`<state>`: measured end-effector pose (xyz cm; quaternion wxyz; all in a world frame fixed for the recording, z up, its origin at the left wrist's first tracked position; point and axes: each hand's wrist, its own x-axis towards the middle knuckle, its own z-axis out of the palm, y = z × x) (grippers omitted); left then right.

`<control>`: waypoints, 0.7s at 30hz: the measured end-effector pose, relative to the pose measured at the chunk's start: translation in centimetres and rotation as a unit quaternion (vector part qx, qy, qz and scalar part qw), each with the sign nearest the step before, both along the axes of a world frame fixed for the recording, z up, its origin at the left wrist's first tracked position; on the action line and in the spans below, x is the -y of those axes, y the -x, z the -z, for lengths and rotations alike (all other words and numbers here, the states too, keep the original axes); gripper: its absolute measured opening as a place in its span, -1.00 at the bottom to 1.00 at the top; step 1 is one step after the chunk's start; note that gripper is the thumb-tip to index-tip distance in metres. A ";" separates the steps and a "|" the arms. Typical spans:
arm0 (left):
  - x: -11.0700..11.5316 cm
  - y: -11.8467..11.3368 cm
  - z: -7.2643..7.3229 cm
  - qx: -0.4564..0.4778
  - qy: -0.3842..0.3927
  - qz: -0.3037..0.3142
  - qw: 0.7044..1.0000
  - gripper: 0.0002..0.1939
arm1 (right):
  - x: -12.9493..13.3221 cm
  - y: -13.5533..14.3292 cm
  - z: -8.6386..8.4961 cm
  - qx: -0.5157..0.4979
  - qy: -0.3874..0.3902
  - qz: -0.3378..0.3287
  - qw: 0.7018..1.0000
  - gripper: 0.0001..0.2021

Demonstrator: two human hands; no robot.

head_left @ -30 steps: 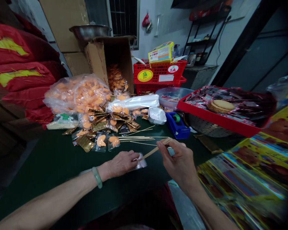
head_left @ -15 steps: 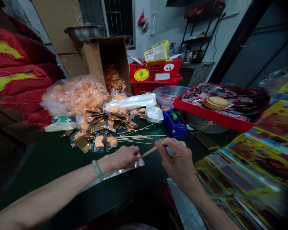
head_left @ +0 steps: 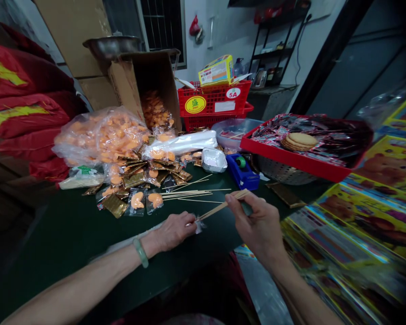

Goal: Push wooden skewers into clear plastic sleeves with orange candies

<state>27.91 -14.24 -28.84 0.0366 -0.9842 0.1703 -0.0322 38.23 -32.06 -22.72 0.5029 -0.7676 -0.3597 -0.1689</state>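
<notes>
My left hand (head_left: pixel 176 231), with a green bangle at its wrist, is closed on the end of a long clear plastic bag (head_left: pixel 199 227). The rest of the bag runs back beneath the wrist. My right hand (head_left: pixel 259 225) pinches a bunch of thin wooden sticks (head_left: pixel 215 209). Their far ends slant down to the bag's mouth beside my left fingers; whether the tips are inside is hard to make out. More loose sticks (head_left: pixel 189 195) lie on the green table just beyond. Two small packets with orange pieces (head_left: pixel 137 200) rest left of those.
Gold packets (head_left: pixel 135 179) and a big bag of orange pieces (head_left: pixel 118 135) are heaped at the left back. Foil trays (head_left: pixel 214 160) and a blue tape dispenser (head_left: pixel 244 174) stand behind my right hand. A red tray (head_left: pixel 291 158) and stacked yellow boxes (head_left: pixel 355 225) flank the right side.
The bag's end is now bunched at my left fingers instead of lying flat. The sticks' tips have met the bag's mouth. The view has shifted slightly.
</notes>
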 end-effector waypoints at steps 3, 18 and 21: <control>0.1 -0.2 -0.1 -0.002 0.029 -0.005 1.000 -0.83 | -0.3 0.0 0.5 0.015 0.029 0.007 0.999 -0.78; -1.4 -1.0 -2.9 -0.058 0.165 0.014 0.984 -0.89 | 0.1 0.0 0.6 0.081 0.057 0.027 0.995 -0.79; -1.6 -0.8 -3.3 -0.085 0.188 0.002 0.978 -0.83 | 0.2 0.0 0.5 0.084 0.062 0.025 0.994 -0.79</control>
